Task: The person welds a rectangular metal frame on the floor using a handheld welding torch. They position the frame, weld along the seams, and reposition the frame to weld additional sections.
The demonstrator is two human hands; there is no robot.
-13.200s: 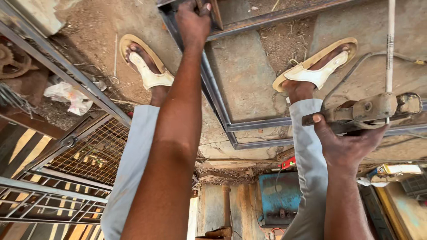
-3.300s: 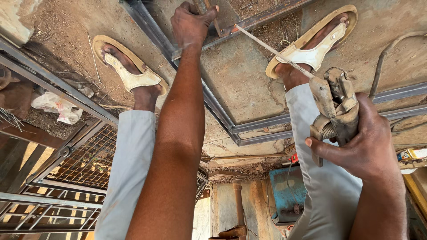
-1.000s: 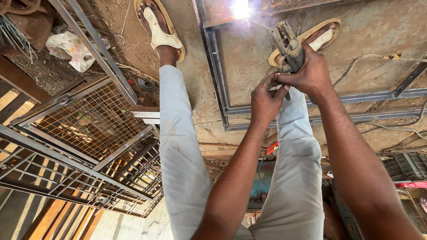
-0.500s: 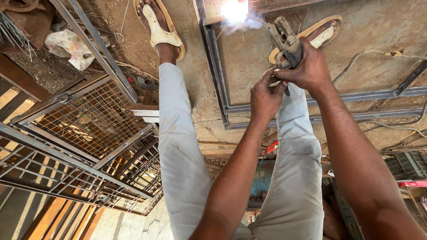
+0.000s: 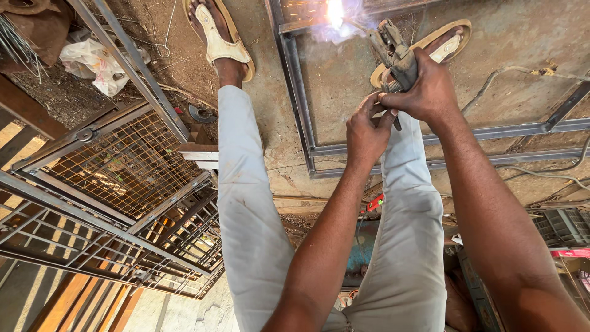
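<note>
Electrode holder (image 5: 393, 52): worn, grey; handle hidden inside clenched right hand (image 5: 424, 89). Left hand (image 5: 367, 129) curled beneath, gripping. Arc glare (image 5: 335, 12) hides rod tip.

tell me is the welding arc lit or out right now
Lit: a bright white glare with sparks burns at the rod tip on the metal frame, ahead of the electrode holder in the right hand.

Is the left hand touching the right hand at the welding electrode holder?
Touching. In the head view the left hand fingertips press against the right hand just below the electrode holder it grasps; no gap shows.
</note>
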